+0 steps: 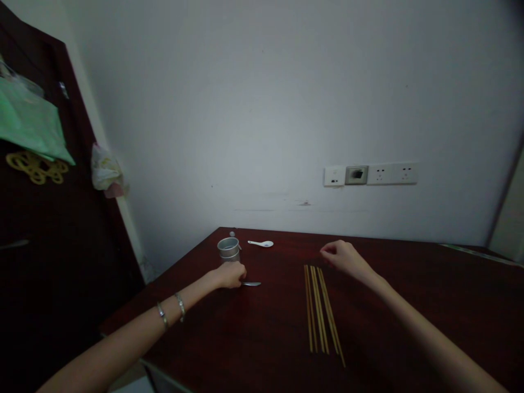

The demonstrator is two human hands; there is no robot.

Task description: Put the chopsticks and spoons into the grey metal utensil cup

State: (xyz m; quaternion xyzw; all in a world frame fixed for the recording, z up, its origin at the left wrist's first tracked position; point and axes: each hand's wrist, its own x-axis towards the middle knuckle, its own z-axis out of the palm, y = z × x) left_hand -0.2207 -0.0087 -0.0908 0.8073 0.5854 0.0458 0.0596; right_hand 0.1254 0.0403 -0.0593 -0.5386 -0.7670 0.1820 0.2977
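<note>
Furthest left I have a dark brown wooden door (73,245) with a pale green bag (33,117) hanging on it, cut off by my view's edge. Next, on the dark red-brown wooden tabletop (266,338), stands a grey cylindrical metal cup (229,252), its lower part hidden behind the left hand (231,274). I read that hand as curled over one end of a thin silver metal utensil (252,284), whose flat tip points right. The covered end is lost to me, so I can't tell whether the fingers are clamped on it or what kind of utensil it is. Beyond lies a white glossy spoon (267,244), bowl to the right.

Further right is a narrow row of slender tan wooden sticks (321,311), long axis running from far to near, spreading slightly towards me. The right hand (331,254) is clearly the nearer one, just past their far ends and a little to the right. Its thumb and fingertips look drawn close; I see nothing between them, but can't tell whether they meet. The sticks overlap too much in this dim light for a sure count.
</note>
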